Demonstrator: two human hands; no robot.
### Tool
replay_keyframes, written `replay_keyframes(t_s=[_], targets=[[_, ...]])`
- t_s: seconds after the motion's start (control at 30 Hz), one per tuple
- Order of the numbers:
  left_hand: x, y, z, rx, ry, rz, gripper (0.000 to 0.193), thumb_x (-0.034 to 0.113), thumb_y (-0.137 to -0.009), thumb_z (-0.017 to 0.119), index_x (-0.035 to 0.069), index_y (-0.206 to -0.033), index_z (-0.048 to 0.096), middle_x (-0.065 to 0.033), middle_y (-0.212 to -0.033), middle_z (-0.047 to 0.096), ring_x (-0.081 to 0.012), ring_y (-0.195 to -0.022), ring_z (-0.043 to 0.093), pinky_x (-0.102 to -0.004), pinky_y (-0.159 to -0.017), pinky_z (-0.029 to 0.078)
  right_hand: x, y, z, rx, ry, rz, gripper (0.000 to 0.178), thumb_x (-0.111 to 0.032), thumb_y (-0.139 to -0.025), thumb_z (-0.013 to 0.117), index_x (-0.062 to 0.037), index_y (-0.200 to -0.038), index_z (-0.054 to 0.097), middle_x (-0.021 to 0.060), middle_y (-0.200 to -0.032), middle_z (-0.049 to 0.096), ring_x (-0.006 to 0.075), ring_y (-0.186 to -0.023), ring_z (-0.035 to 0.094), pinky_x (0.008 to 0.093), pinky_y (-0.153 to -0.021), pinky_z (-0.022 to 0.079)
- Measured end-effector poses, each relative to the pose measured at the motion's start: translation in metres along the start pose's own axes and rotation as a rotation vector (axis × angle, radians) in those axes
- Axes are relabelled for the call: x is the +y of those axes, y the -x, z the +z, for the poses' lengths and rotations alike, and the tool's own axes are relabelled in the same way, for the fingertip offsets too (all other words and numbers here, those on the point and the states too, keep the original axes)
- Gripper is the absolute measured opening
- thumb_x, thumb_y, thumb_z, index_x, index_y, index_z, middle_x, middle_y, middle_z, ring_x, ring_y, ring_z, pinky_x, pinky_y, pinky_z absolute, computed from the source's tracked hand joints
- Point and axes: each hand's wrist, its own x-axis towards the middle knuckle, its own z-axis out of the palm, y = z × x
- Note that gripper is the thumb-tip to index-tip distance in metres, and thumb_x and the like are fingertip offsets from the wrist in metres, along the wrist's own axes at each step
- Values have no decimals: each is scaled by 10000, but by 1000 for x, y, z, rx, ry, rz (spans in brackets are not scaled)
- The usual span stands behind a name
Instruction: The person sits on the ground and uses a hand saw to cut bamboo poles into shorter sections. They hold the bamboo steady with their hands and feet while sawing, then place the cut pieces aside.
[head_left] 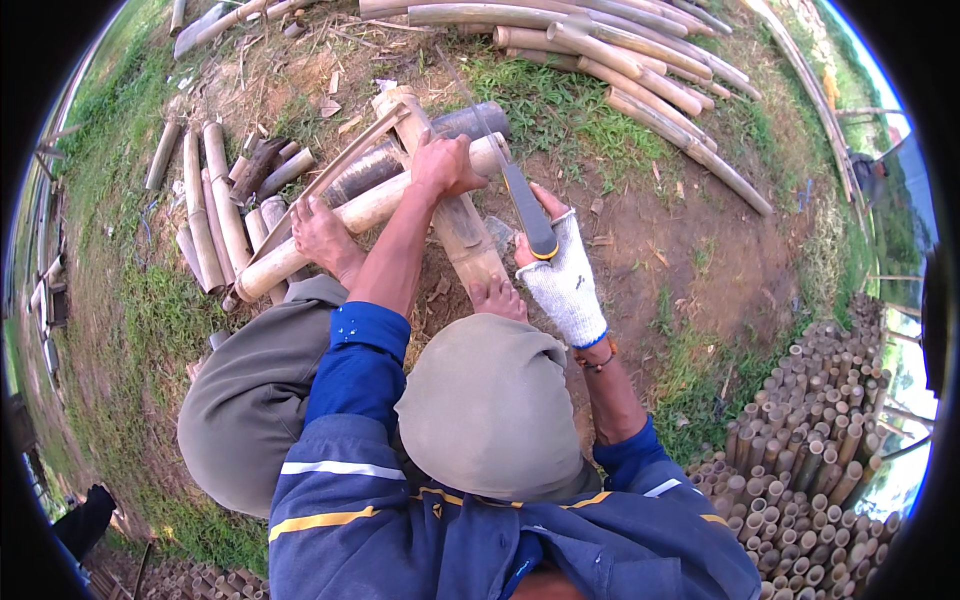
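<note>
A pale bamboo pole lies slantwise across a bamboo support in front of me. My left hand is closed over the pole near its far right end. In a white fingerless glove, my right hand grips a handsaw by its dark handle with yellow edging. The thin blade passes close by the pole's cut end and points away from me; whether its teeth touch the bamboo I cannot tell. My left bare foot presses on the pole, and my right foot rests against the support's near end.
A darker, thick bamboo piece lies behind the pole. Short cut lengths are scattered at left. Long bamboo poles are piled at the far right, and a dense stack of bamboo pieces stands at the near right.
</note>
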Motion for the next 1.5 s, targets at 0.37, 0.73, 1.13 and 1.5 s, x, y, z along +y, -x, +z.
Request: replay_keyframes(t_s=[0.37,0.73,1.13,1.5], targets=[[-5,-7,-8,2,45,-69,675,511,-725,881,32,-1180,745,-214,-1101,811,-354,-1201,742,-553,-1318,344,-41,152,-47,-3,241,97,650,-53,-918,719,-11,-1527,496,218,-1402,629,311,-1153,672,441,-1028,534],[-8,-3,-7,-71,28,-78,739,570,-708,886,40,-1205,747,-209,-1154,821,-351,-1185,768,-581,-1331,308,1,68,-16,-51,105,39,671,20,-940,661,-1,-1582,467,173,-1436,593,246,-1248,625,391,-1086,521],[11,-1,3,-30,52,-41,699,569,-710,901,37,-1142,769,-204,-1110,822,-359,-1168,768,-577,-1335,304,29,-7,8,-18,-91,87,656,11,-941,679,-5,-1564,476,156,-1455,588,237,-1259,601,384,-1128,491],[-3,9,-2,-62,45,-88,726,591,-687,902,29,-1128,775,-215,-1103,820,-377,-1166,764,-620,-1323,301,-25,171,-57,-58,131,121,588,-34,-962,670,-37,-1523,491,162,-1229,657,259,-1071,675,428,-962,554]])
